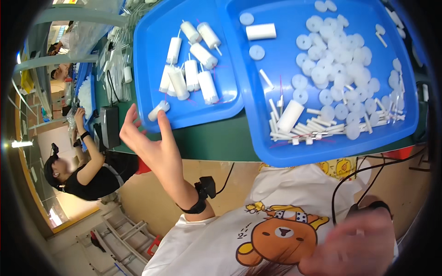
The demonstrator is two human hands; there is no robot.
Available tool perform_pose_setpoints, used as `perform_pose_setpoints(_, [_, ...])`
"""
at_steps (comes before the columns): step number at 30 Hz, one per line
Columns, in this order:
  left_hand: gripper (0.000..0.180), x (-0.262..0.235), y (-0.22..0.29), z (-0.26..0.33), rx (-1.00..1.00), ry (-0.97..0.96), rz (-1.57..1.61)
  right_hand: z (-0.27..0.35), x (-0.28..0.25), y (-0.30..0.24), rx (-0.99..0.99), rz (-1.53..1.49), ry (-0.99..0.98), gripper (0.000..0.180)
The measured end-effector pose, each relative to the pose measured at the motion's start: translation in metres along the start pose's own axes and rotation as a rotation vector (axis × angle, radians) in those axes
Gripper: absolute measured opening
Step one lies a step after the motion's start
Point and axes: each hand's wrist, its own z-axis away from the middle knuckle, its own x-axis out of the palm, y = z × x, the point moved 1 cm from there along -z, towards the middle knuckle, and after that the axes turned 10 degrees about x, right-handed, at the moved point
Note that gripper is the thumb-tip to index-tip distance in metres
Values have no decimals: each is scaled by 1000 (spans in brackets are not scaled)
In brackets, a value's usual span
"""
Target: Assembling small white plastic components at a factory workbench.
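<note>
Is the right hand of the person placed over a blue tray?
No, the right hand appears, blurred, in front of the white shirt.

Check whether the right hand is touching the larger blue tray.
Apart. The head view shows the blurred right hand low in front of the white shirt, with shirt plainly visible between it and the larger blue tray.

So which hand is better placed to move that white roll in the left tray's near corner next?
Probably the left hand: its fingertips are at the white roll. The right hand, blurred, is in front of the shirt, away from both blue trays.
</note>
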Motion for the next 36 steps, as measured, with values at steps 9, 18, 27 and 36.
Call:
perform_pose_setpoints(9, [32,-10,90,1,226,-171,641,-10,25,73,213,258,332,24])
perform_pose_setpoints(18, [37,0,133,-6,497,-598,509,-24,28,78,191,319,342,22])
perform_pose_setpoints(27, [40,-23,106,-8,96,-416,930,-61,40,74,114,372,266,15])
perform_pose_setpoints(36, [36,-24,78,9,-376,-335,1245,-78,66,79,272,371,356,14])
